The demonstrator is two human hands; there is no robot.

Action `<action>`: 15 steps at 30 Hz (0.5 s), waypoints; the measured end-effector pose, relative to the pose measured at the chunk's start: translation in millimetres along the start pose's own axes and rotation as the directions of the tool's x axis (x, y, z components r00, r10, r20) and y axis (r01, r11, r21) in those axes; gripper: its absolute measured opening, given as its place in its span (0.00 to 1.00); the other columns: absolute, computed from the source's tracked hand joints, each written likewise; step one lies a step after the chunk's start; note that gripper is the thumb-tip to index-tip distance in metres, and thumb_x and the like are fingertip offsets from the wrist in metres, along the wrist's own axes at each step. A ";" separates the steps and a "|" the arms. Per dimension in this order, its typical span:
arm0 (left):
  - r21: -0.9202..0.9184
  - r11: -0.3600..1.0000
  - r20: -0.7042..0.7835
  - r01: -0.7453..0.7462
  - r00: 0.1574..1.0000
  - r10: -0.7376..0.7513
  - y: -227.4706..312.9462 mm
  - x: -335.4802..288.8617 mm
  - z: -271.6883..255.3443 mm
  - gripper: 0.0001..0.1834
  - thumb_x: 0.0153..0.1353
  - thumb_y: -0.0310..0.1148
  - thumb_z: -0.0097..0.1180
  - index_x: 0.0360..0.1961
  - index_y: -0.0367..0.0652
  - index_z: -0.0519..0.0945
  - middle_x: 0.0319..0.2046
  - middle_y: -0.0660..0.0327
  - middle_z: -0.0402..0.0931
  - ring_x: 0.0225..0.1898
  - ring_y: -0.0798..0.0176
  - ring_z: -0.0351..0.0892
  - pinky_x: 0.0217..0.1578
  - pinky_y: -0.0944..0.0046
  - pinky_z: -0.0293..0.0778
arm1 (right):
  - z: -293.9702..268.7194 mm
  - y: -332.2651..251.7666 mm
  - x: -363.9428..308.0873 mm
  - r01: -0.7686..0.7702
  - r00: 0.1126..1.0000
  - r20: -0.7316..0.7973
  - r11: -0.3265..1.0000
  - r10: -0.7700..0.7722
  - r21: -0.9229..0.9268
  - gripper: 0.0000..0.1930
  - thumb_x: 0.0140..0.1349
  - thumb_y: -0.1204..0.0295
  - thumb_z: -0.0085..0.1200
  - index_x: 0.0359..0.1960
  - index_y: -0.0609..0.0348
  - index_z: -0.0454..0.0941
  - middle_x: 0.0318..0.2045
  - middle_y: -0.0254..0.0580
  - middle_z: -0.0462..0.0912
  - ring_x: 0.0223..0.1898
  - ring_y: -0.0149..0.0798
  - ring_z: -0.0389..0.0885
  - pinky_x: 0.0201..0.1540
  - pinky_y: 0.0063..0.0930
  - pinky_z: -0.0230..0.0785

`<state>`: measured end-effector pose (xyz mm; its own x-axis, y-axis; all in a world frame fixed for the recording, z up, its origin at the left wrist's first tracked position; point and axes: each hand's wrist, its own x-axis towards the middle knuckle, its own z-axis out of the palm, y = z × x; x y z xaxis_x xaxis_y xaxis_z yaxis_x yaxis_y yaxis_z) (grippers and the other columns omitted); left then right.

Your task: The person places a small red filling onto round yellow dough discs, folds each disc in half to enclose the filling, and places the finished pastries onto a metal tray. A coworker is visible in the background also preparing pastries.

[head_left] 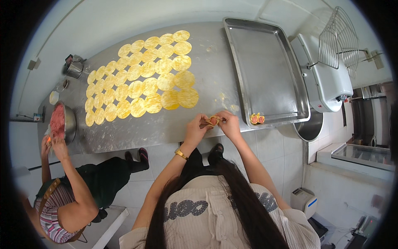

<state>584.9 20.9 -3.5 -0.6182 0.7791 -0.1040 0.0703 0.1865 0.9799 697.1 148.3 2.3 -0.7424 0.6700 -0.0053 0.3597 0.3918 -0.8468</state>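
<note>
Close to the table's front edge, my left hand (pixel 195 129) and my right hand (pixel 229 124) meet over a small open dumpling (pixel 214 120). Its yellow wrapper rises around a pink filling, and the fingers of both hands pinch its rim. Beyond and to the left, round yellow dough wrappers (pixel 135 89) lie in several touching rows on the steel table (pixel 209 60). Just right of my right hand, two filled dumplings (pixel 257 119) sit together in the near left corner of a large metal tray (pixel 265 62).
At the far left a co-worker (pixel 78 199) has both hands by a steel bowl (pixel 72 126) of pink meat filling (pixel 57 120). A metal jug (pixel 74 68) stands behind it. Right of the tray are a white machine (pixel 325 74), a wire rack (pixel 338 39) and a steel pot (pixel 311 126).
</note>
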 end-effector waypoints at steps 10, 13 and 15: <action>0.140 0.989 0.195 -0.051 0.980 0.023 9.0 9.5 3.5 0.21 0.47 0.24 0.68 0.43 0.37 0.77 0.31 0.53 0.82 0.34 0.59 0.84 0.36 0.64 0.78 | -9.4 -12.0 -8.0 0.098 0.995 -0.004 0.992 -0.099 -0.077 0.20 0.41 0.87 0.57 0.41 0.63 0.79 0.34 0.46 0.79 0.35 0.48 0.81 0.37 0.33 0.74; 0.146 0.988 0.286 -0.041 0.958 -0.003 11.5 11.6 -9.1 0.20 0.49 0.23 0.66 0.46 0.37 0.78 0.32 0.55 0.83 0.34 0.63 0.84 0.37 0.66 0.79 | -14.0 -12.9 -10.3 0.099 0.995 -0.017 0.994 -0.100 -0.038 0.17 0.42 0.87 0.57 0.37 0.61 0.80 0.35 0.49 0.79 0.37 0.53 0.79 0.37 0.38 0.72; 0.219 0.973 0.274 -0.071 0.962 0.009 13.1 13.2 -10.8 0.19 0.49 0.26 0.67 0.43 0.38 0.79 0.31 0.55 0.82 0.32 0.63 0.84 0.36 0.65 0.78 | -13.3 -12.8 -13.8 0.055 0.999 0.005 0.997 -0.054 -0.051 0.17 0.42 0.88 0.56 0.37 0.61 0.80 0.34 0.48 0.78 0.36 0.53 0.79 0.37 0.38 0.72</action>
<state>569.2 27.2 9.9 -0.3792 0.9150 -0.1382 0.2837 0.2571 0.9238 710.2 142.5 20.3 -0.7636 0.6445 0.0380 0.3471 0.4595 -0.8176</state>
